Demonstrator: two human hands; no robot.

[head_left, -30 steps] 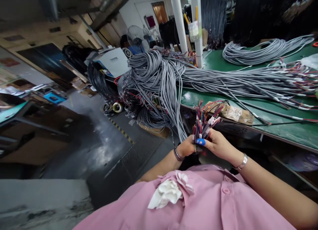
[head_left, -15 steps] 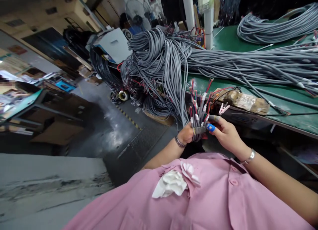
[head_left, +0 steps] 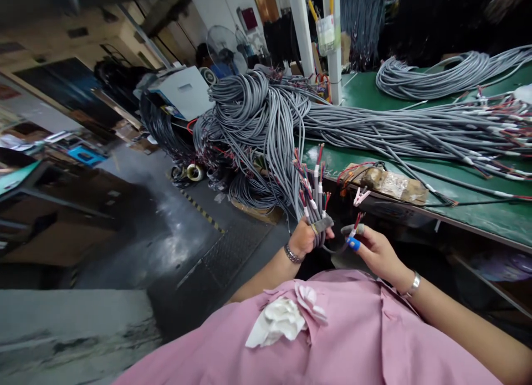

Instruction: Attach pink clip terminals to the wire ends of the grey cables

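Note:
My left hand (head_left: 305, 236) is wrapped round a bundle of grey cable ends (head_left: 315, 199), whose red, black and green wires and white sleeves point upward. Grey tape covers some of its fingers. To the right, my right hand (head_left: 369, 246) pinches a single grey cable end (head_left: 356, 224) with red wires between thumb and forefinger. Blue tape is on that thumb, grey tape on the forefinger. The single cable sags toward the bundle. Just above this hand, a pink clip (head_left: 361, 196) is at the table's edge.
Long grey cables (head_left: 399, 127) lie across the green table (head_left: 490, 208), with a coil (head_left: 428, 80) behind them. A large cable heap (head_left: 249, 102) hangs over its left end. A taped cardboard block (head_left: 393, 184) sits at the edge. White posts (head_left: 333, 69) rise behind.
My right hand has drawn apart from my left, with one cable end now separate from the bundle. The camera view has shifted, so the table and cables appear lower and further left.

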